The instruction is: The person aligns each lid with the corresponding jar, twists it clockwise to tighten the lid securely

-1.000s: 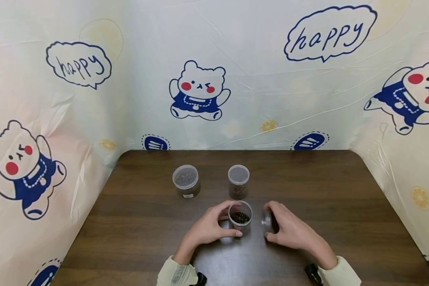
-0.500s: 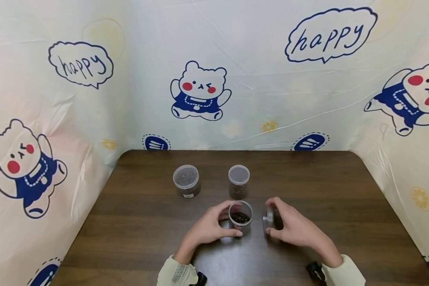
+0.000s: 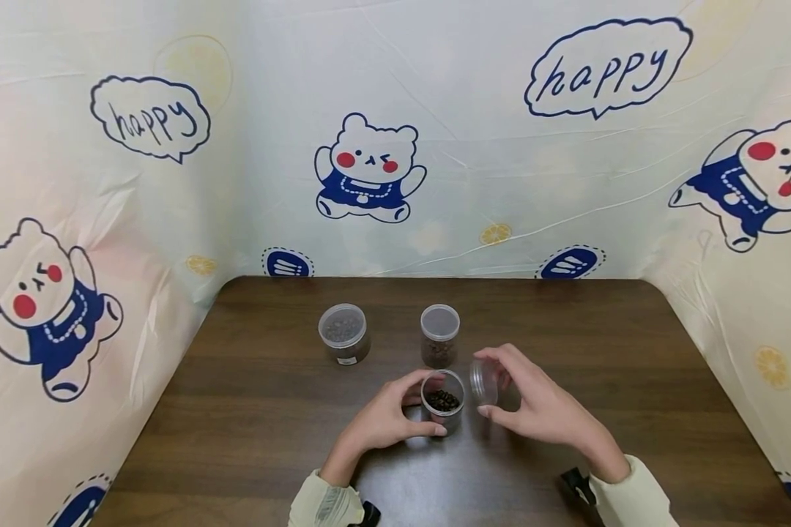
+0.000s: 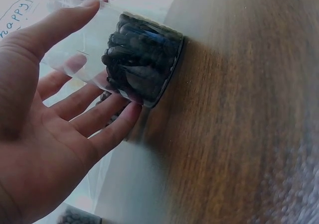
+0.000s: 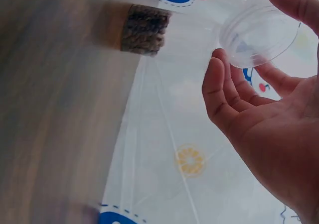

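My left hand [image 3: 385, 417] grips a clear plastic jar [image 3: 452, 423] that stands upright and lidless on the table, thumb on the near side and fingers round the far side. Dark beans or seeds [image 4: 142, 55] fill its lower part; their exact kind is unclear. Just right of the jar's mouth, my right hand [image 3: 543, 406] holds a clear round lid [image 3: 483, 383] by its edge, tilted almost on its side and apart from the jar. In the right wrist view the lid [image 5: 259, 32] sits between thumb and fingers.
Behind the held jar stands a lidded jar [image 3: 439, 340] with brown contents. A wider lidded jar [image 3: 343, 335] with a small label is further left. The brown wooden table [image 3: 250, 424] ends at a printed cloth backdrop [image 3: 474, 168].
My right hand has lifted the lid and brought it left and away from me, closer to the open jar's rim. The left hand and its jar have stayed in place.
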`<action>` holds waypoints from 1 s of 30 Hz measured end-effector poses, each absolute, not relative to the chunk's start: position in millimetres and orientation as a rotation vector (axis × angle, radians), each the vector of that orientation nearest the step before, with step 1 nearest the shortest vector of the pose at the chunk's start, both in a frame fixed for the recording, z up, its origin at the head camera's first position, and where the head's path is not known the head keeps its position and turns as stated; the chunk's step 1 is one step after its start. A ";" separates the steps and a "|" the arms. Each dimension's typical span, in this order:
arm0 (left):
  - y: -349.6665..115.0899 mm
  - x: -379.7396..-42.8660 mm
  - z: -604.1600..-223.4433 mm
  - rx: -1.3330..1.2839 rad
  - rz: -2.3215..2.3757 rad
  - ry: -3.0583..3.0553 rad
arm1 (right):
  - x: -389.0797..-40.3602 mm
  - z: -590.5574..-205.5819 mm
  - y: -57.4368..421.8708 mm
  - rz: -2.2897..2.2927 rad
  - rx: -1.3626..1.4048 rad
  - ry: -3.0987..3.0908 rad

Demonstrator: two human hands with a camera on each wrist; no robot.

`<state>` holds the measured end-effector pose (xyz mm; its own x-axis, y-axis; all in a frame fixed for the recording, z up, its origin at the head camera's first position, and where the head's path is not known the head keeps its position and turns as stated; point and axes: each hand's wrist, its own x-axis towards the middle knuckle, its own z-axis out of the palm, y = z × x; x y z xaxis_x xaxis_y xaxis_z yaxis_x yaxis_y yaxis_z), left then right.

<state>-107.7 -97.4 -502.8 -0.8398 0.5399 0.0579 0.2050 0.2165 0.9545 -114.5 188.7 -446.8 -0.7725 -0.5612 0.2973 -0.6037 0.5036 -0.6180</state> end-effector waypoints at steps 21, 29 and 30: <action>-101.0 -107.3 -506.0 0.674 1.639 2.210 | -116.7 -440.0 152.8 1.222 1.205 -2.597; -100.7 -107.8 -505.7 0.660 1.631 2.206 | -117.3 -441.9 147.3 1.203 1.204 -2.633; -100.7 -107.9 -505.5 0.660 1.631 2.207 | -117.5 -442.0 147.0 1.202 1.205 -2.638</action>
<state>-107.9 -100.7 -505.5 -0.8429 0.5377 0.0185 0.1755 0.2423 0.9542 -117.5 147.0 -442.0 -0.7054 -0.6440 0.2962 -0.6460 0.4121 -0.6425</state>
